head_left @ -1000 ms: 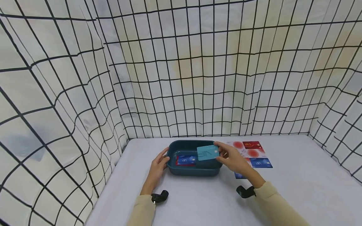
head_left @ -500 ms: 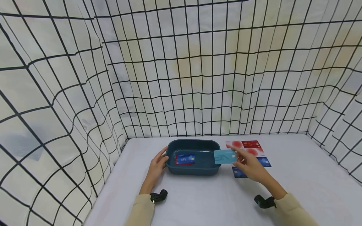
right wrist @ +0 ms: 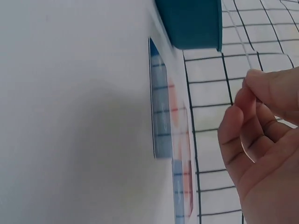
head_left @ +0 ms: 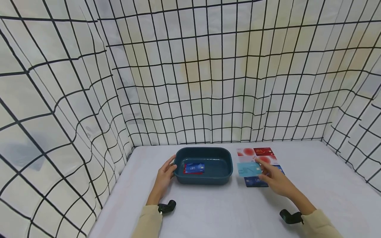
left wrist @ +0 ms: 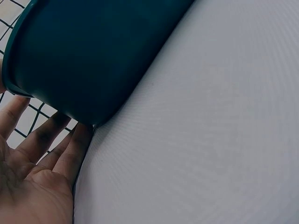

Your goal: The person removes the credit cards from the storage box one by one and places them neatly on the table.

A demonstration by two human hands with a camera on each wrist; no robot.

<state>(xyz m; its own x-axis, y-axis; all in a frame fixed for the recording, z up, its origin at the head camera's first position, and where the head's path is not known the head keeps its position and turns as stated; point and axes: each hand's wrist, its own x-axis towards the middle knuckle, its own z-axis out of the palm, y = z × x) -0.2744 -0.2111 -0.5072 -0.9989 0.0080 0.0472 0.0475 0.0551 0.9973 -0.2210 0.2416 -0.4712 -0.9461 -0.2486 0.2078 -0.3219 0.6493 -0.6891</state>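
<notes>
My left hand (head_left: pixel 164 173) holds the left end of a dark teal plastic box (head_left: pixel 205 181). In the left wrist view, its fingers (left wrist: pixel 74 151) lie against the outside of the box wall, with one digit at the rim. Inside the box, a blue VIP card (head_left: pixel 194 168) lies over a red one, of which only edges show. My right hand (head_left: pixel 275 178) pinches a light-blue card (head_left: pixel 249 169) by its right end, above the laid-out cards. In the right wrist view, this card is seen edge-on as a thin line above the thumb.
To the right of the box lie several red, pink and blue cards; a red VIP card (head_left: pixel 263 151) is at the back and a dark blue card (head_left: pixel 256 181) at the front. A white cloth covers the table (head_left: pixel 214 211). Black netting over white sheeting (head_left: pixel 190 82) encloses it.
My right hand has carried the light-blue card rightward, from over the box to above the cards on the table. My left hand has stayed at the box's left end.
</notes>
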